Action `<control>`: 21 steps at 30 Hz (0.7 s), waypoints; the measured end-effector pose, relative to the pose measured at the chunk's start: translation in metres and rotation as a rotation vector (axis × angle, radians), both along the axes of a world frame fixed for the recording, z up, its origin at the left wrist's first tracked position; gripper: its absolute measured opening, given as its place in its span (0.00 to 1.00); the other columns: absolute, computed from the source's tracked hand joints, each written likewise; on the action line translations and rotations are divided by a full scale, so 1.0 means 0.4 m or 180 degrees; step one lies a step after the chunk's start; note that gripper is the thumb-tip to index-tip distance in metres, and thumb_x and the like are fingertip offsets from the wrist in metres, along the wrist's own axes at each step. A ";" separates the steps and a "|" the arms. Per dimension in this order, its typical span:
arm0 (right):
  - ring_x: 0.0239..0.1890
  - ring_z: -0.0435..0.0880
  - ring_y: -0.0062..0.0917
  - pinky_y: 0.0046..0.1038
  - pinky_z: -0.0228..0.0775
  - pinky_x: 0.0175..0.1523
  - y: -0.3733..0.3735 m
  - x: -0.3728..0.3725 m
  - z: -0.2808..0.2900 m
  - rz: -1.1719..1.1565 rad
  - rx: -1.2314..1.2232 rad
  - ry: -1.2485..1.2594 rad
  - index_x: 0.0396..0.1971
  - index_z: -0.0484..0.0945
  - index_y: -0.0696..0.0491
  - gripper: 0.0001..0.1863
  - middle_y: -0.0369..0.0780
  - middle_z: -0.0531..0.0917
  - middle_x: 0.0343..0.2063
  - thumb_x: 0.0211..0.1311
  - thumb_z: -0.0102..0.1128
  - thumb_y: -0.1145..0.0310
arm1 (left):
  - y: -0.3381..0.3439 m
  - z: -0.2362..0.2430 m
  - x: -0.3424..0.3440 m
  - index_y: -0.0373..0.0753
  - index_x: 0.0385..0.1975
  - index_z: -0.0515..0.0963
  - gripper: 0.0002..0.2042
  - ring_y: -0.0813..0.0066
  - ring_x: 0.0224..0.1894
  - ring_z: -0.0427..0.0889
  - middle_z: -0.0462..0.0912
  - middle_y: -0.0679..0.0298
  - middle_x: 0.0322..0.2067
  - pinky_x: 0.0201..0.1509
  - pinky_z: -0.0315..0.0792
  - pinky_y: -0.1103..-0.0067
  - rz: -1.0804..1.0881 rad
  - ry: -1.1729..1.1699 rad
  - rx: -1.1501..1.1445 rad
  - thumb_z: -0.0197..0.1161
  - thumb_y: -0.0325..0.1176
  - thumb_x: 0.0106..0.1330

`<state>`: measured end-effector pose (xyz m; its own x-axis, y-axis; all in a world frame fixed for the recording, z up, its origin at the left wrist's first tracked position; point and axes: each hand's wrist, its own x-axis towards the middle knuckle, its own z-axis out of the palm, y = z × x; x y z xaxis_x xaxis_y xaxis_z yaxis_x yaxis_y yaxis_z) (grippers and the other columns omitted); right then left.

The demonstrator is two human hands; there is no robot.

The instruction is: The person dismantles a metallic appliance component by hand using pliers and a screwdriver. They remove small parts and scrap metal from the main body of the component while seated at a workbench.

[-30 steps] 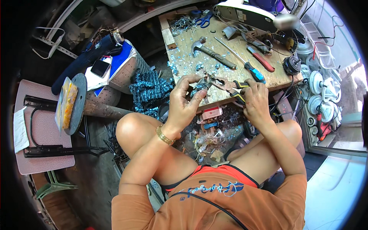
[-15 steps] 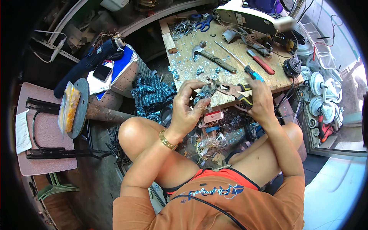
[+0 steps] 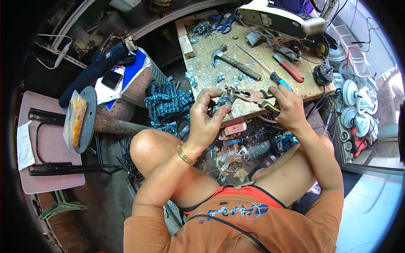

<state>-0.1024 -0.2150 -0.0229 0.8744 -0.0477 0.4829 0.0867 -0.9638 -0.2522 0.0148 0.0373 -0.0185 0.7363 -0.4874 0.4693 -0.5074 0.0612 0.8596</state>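
My left hand (image 3: 207,110) grips a small metal part (image 3: 227,98) with a ragged, greyish surface; its exact kind I cannot make out. In my right hand (image 3: 289,105) are pliers (image 3: 254,97) with black and yellow handles. Their jaws reach left to the upper end of the metal part, and whether they bite on it is too small to tell. Both hands are held above the near edge of a wooden workbench (image 3: 253,110). Just beyond them lie a claw hammer (image 3: 236,64), a long screwdriver (image 3: 270,71) with a blue and black handle, and a red-handled tool (image 3: 288,68).
Metal scraps (image 3: 202,30) and blue scissors (image 3: 225,25) lie at the bench's far side, beside a white machine (image 3: 270,20). Clear plastic containers and white reels (image 3: 350,92) crowd the right. Leftward are shredded blue-black material (image 3: 166,103), a phone (image 3: 112,79) and a pink chair (image 3: 55,139).
My right hand has shifted slightly, and the plier handles look closer together. The jaws now sit a little further left, nearer the metal part. My left hand has barely moved.
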 end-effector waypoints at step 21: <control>0.51 0.68 0.44 0.40 0.60 0.55 0.127 -0.061 0.020 -0.0526 0.0717 0.0439 0.62 0.68 0.52 0.46 0.47 0.68 0.45 0.31 0.66 0.76 | 0.012 0.011 -0.012 0.39 0.67 0.53 0.36 0.65 0.61 0.73 0.69 0.56 0.57 0.63 0.74 0.72 -0.1224 0.2441 -0.1050 0.62 0.27 0.57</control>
<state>-0.1268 -0.1641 -0.0149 0.9024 -0.2870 0.3214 -0.1164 -0.8805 -0.4595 0.0099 0.0421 -0.0140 0.7182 -0.6914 0.0781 0.3009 0.4098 0.8611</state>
